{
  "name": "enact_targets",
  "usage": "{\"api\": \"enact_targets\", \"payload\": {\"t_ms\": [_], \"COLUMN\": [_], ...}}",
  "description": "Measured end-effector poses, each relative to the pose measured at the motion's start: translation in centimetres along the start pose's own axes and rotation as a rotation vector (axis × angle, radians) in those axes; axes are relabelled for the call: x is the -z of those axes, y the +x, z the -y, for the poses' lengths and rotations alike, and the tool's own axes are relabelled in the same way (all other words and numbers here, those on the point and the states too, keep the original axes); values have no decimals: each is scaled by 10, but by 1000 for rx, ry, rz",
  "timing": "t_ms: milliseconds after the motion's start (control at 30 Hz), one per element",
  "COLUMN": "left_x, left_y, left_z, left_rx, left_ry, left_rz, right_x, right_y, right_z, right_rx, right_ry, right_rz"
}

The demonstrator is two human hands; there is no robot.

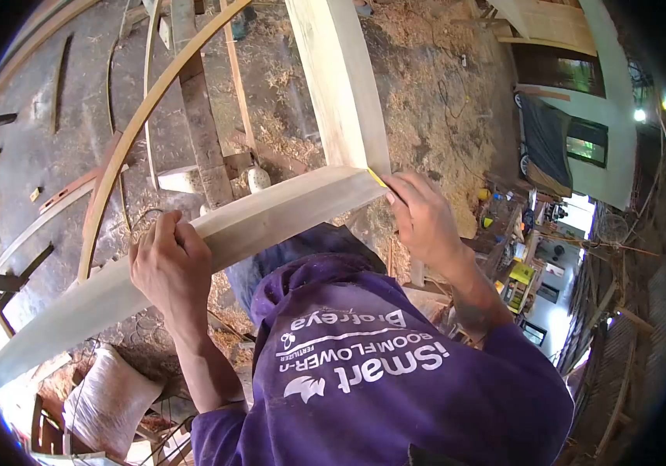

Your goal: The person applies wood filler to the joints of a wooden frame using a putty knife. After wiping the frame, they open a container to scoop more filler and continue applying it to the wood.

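Observation:
A long, pale wooden beam (pixel 271 215) lies across in front of my body, tapering to a curved point at the lower left. Its right end meets a second wide timber (pixel 340 85) at an angle. My left hand (pixel 170 264) is closed over the beam, fingers curled across its far edge. At the joint, my right hand (pixel 424 216) is closed in a pinch by the beam's end. A thin yellow strip (pixel 377 178) shows at its fingertips along the seam; its exact kind cannot be made out.
Wood shavings cover the floor (pixel 434 109). Curved wooden strips (pixel 142 116) and a dark plank (pixel 202 124) stand at the left. A white sack (pixel 109 400) sits at the lower left. A cluttered workbench (pixel 504 233) is at the right, near a cloth-covered vehicle (pixel 542 140).

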State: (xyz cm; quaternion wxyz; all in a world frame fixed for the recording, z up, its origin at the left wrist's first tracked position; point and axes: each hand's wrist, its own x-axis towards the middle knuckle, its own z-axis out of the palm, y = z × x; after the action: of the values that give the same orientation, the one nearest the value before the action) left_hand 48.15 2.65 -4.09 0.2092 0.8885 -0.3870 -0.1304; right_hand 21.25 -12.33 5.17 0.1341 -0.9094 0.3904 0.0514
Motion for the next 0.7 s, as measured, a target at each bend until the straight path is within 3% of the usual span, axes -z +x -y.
{"api": "enact_targets", "payload": {"t_ms": [100,200,267,600,700], "left_x": [3,4,5,5,6], "left_y": [1,0,2,1,1], "left_z": [0,2,2,1,5], "left_rx": [-19,-47,-48,-24,-37], "left_ry": [-27,-6,-17,-36,-53], "left_rz": [7,-12,-5,40,50], "right_x": [-2,8,15,10,18], "right_y": [1,-2,2,-1,-10], "right_z": [2,6,5,21,6], "right_rx": [-22,-79,-159,-193,-312], "right_ry": [34,127,155,221,297], "right_rz": [-51,44,-34,3,76]}}
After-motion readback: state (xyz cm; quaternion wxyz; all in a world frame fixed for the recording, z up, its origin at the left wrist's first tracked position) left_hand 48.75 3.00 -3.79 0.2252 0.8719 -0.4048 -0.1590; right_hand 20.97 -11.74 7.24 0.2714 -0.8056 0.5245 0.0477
